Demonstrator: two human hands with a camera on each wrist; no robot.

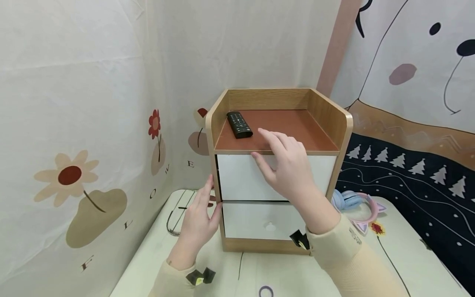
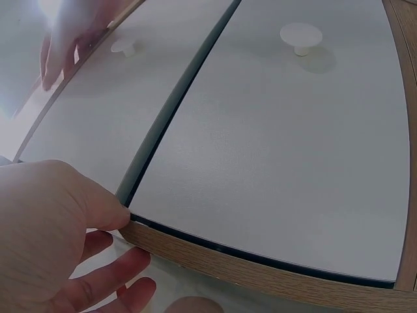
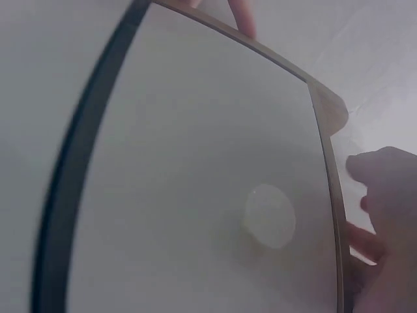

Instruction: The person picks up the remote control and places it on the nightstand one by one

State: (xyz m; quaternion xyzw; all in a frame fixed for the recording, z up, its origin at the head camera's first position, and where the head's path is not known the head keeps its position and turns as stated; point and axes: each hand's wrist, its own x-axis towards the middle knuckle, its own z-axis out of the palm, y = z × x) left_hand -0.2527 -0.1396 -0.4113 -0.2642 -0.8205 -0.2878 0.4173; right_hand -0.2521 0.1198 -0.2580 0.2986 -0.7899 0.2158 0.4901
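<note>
A small wood-edged cabinet has two white drawers below a brown-topped open shelf. My left hand rests along its left side, fingers extended. In the left wrist view the thumb touches the side edge by the gap between the drawers. My right hand hovers before the shelf's front edge, fingers spread and holding nothing. The upper drawer is partly hidden by it in the head view; its round white knob shows in the right wrist view. The lower drawer has a matching knob.
A black remote control lies at the shelf's left. Right of the cabinet are headphones in pink and blue with cat ears. Near the front lies a small purple ring. Printed curtains hang at the left and back.
</note>
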